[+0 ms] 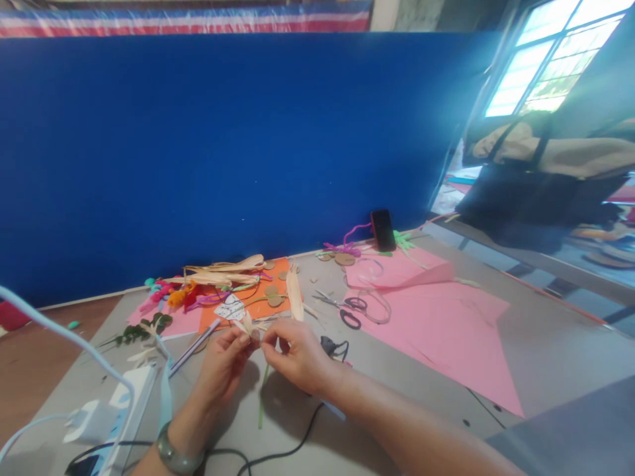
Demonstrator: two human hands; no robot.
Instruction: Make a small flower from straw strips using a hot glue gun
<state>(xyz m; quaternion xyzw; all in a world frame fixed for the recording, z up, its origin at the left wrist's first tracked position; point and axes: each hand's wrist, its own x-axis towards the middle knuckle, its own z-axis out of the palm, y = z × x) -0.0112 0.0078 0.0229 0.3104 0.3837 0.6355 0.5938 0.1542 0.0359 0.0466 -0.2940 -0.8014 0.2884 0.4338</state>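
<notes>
My left hand and my right hand meet over the grey table, both pinched on a small pale dried-leaf piece with a green stem hanging down from it. A green bangle circles my left wrist. Just beyond my fingers lie more dried leaf strips on an orange sheet, and one long strip stands beside them.
Scissors and a large pink paper lie to the right. A black phone leans on the blue partition. A white power strip, cables, green sprig and colourful pipe cleaners crowd the left.
</notes>
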